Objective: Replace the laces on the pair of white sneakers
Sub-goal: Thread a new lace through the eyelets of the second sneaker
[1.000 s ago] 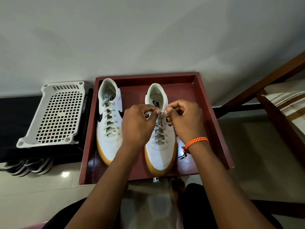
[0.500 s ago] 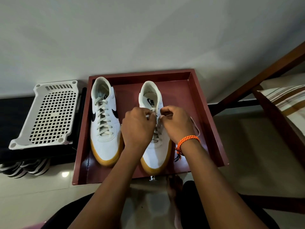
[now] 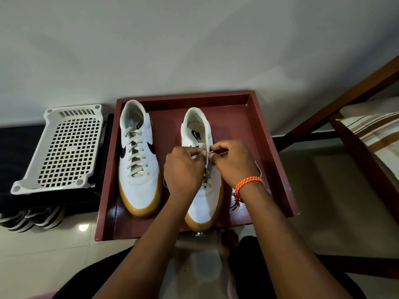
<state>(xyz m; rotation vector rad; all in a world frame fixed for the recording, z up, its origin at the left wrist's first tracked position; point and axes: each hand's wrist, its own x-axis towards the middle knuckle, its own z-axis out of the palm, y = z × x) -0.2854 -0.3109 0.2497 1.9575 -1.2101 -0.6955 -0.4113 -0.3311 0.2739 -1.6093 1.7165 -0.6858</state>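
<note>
Two white sneakers with tan soles stand toe-toward-me in a dark red tray [image 3: 280, 167]. The left sneaker [image 3: 138, 169] is fully laced with a pale lace. Over the top eyelets of the right sneaker [image 3: 205, 203] my two hands meet. My left hand [image 3: 183, 171] pinches the pale lace [image 3: 206, 167] near the tongue. My right hand [image 3: 235, 162], with an orange cord on the wrist, pinches the lace's tip beside it. My hands hide most of that shoe's upper lacing.
A white perforated plastic rack [image 3: 64, 147] lies on a dark surface left of the tray, with striped slippers [image 3: 32, 219] below it. A wooden frame with a striped cushion [image 3: 375, 134] stands at the right. My bare foot [image 3: 226, 242] rests on the tiled floor by the tray's near edge.
My view has shifted a little, so the tray sits lower and further left. Both hands stay together at the right sneaker's upper eyelets, working the lace end.
</note>
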